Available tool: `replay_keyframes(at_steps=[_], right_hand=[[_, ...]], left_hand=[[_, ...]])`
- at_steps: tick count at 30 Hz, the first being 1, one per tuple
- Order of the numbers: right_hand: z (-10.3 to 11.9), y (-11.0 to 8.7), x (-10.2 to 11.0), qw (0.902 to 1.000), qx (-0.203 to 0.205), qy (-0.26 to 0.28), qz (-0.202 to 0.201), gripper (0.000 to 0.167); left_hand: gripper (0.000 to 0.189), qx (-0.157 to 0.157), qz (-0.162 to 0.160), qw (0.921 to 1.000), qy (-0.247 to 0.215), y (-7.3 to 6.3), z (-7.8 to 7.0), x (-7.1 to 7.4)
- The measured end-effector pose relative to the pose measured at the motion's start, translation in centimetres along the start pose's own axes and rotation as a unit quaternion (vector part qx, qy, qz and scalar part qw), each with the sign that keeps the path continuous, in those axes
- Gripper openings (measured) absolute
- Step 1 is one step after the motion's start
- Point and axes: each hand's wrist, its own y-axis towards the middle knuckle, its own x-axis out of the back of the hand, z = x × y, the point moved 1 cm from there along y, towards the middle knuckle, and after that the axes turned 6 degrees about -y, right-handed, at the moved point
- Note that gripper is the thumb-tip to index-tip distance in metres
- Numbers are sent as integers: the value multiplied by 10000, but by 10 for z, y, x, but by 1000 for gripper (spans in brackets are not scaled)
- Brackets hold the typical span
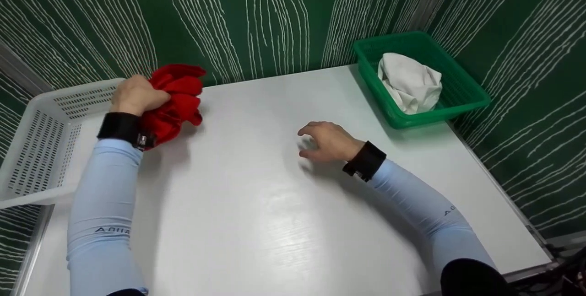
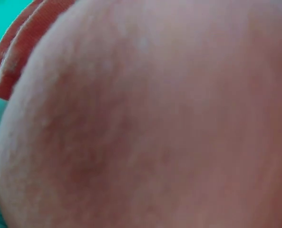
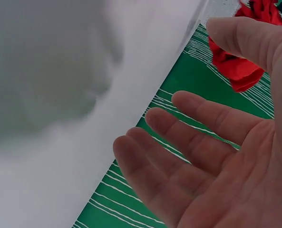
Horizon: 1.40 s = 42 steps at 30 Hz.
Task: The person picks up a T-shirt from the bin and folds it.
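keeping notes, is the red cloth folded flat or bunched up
Bunched up: the red cloth shows loose, crumpled folds beside the left hand gripping it.

Red cloth [image 1: 182, 88]: bunched, with several loose folds spreading rightward. Position: upper left of the head view. State: gripped at its left side by the left hand [image 1: 136, 96].

Head view: bright, light apparently from above; pale glare on white tabletop [image 1: 256, 186], lower centre; soft shadows beneath light-blue right sleeve [image 1: 412, 197] and red cloth [image 1: 183, 86]. Left wrist view: dimmer, left hand [image 2: 145, 123] largely out of focus. Right wrist view: greyish, blurred shadow upper left; right hand [image 3: 236, 156] sharper.
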Motion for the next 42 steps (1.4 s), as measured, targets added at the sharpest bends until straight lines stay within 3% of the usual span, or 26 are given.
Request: replay_keyframes(at_steps=[5,9,11,13,16,18,24,28,30,33,37,40,42], right_hand=[[4,3,-2,10000,55,35,69,57],[7,5,-5,9998,104,47,140,55],[9,5,-8,9997,127,48,186,54],[10,6,-11,9996,163,40,239,53],[12,8,-16,9993,226,22,306,52],[12,10,-18,9991,220,19,354,52],[11,23,-17,9988,154,-154,435,44],[9,40,-14,9995,-225,-194,-46,38],[7,48,-12,9976,-527,-153,-431,44],[3,59,-11,9929,-831,-108,-841,64],[-4,71,-15,9922,-914,14,-845,88],[-8,80,-18,9934,-850,142,-756,96],[-9,84,-19,9946,-774,229,-648,91]], left_hand=[[52,-415,275,9987,-82,7,-14,-56],[75,-813,722,9917,-688,11,-18,-98],[91,-847,854,9881,-963,12,-18,-114],[106,-646,889,9886,-1033,12,-18,-127],[121,-375,926,9915,-832,8,-17,-138],[121,-378,1033,9916,-687,5,-20,-144],[114,-1180,1461,9800,-652,-5,-43,-164],[114,-1439,1765,9661,-1218,-10,-58,-173],[110,-1459,1689,9641,-1440,-14,-64,-174],[87,-1488,1424,9664,-1538,-21,-70,-173],[56,-1744,1119,9672,-1470,-26,-75,-173],[43,-2016,880,9617,-1637,-28,-78,-177],[36,-2188,703,9549,-1882,-30,-79,-178]])
